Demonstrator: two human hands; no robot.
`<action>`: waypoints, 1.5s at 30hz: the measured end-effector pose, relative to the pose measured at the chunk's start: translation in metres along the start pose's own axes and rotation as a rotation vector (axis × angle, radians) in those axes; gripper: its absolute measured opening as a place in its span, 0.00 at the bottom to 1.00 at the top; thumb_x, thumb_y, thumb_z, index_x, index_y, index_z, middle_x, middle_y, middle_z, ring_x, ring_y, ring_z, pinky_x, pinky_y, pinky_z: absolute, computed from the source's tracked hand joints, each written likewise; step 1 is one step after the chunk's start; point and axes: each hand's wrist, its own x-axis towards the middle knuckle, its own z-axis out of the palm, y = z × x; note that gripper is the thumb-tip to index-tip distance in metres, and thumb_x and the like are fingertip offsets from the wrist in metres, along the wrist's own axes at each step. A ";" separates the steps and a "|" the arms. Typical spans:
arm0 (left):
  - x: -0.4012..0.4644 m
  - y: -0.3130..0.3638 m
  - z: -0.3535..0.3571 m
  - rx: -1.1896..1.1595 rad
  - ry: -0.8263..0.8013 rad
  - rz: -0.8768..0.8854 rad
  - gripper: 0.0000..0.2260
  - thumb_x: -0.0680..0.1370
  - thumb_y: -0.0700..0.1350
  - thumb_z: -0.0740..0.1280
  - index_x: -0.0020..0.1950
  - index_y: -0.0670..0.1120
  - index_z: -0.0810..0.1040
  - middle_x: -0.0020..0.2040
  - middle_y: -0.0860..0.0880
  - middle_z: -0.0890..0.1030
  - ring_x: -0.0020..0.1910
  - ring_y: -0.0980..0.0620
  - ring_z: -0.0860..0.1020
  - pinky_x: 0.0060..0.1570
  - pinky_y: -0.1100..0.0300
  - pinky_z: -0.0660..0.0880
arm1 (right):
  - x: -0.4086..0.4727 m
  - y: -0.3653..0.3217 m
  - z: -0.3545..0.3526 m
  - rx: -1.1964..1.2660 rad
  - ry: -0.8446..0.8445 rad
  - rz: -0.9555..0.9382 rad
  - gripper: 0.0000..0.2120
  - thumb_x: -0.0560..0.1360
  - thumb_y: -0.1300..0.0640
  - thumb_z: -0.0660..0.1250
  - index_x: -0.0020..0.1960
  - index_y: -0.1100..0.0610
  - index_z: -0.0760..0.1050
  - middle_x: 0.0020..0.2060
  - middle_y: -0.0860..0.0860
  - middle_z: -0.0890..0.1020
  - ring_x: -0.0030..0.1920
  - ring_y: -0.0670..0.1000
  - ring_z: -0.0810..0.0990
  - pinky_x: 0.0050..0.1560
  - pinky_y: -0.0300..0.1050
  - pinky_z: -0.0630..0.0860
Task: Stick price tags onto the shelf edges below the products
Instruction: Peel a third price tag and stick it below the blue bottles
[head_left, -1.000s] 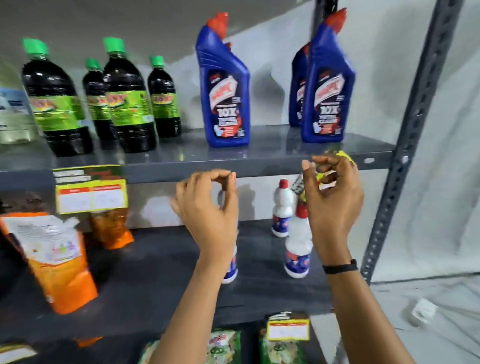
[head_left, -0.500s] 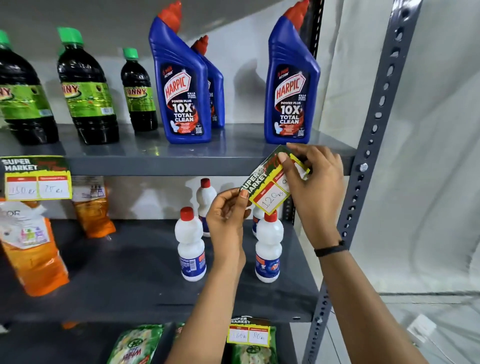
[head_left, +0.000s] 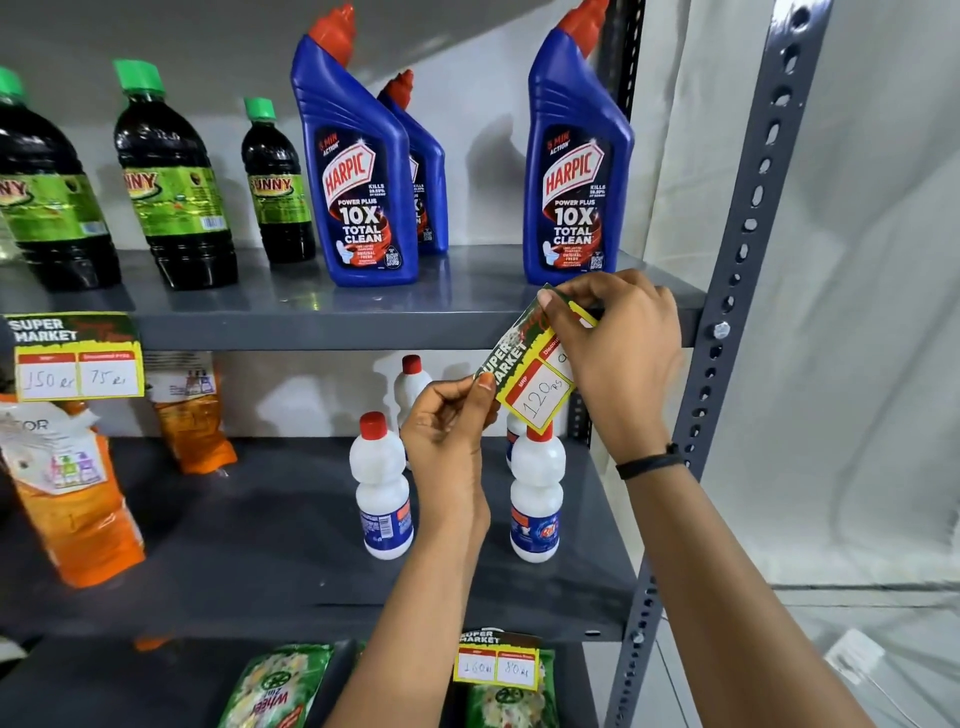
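A green and yellow price tag reading 120 hangs tilted in front of the upper shelf edge, below the right blue Harpic bottle. My right hand pinches its upper right part against the shelf edge. My left hand pinches its lower left corner. Two more Harpic bottles stand further left on the same shelf.
A stuck tag hangs under the dark green-capped bottles at the left. Another tag is on the lowest edge. White bottles, orange pouches and a grey upright post surround my hands.
The view swung right and the tag turned to face me. Both hands now hold it, and it has risen slightly toward the upper shelf edge.
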 end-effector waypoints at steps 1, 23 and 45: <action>-0.001 0.002 0.000 -0.005 0.003 0.003 0.05 0.73 0.36 0.68 0.39 0.45 0.78 0.32 0.56 0.83 0.33 0.58 0.78 0.36 0.67 0.76 | 0.001 0.000 -0.001 -0.002 -0.007 0.005 0.10 0.72 0.45 0.68 0.47 0.50 0.80 0.47 0.50 0.81 0.51 0.54 0.74 0.39 0.42 0.62; 0.034 0.036 -0.033 0.393 -0.154 0.332 0.08 0.73 0.36 0.69 0.40 0.47 0.74 0.38 0.50 0.79 0.37 0.57 0.76 0.40 0.64 0.73 | -0.029 0.015 -0.006 0.191 -0.175 -0.097 0.03 0.73 0.54 0.70 0.42 0.52 0.77 0.35 0.38 0.76 0.43 0.47 0.71 0.39 0.31 0.65; 0.046 0.036 -0.016 0.649 -0.052 0.611 0.05 0.73 0.40 0.70 0.43 0.47 0.75 0.39 0.51 0.79 0.37 0.52 0.76 0.39 0.59 0.75 | -0.027 0.007 0.006 0.226 0.019 0.018 0.03 0.73 0.54 0.69 0.44 0.53 0.77 0.42 0.45 0.73 0.37 0.39 0.71 0.38 0.40 0.71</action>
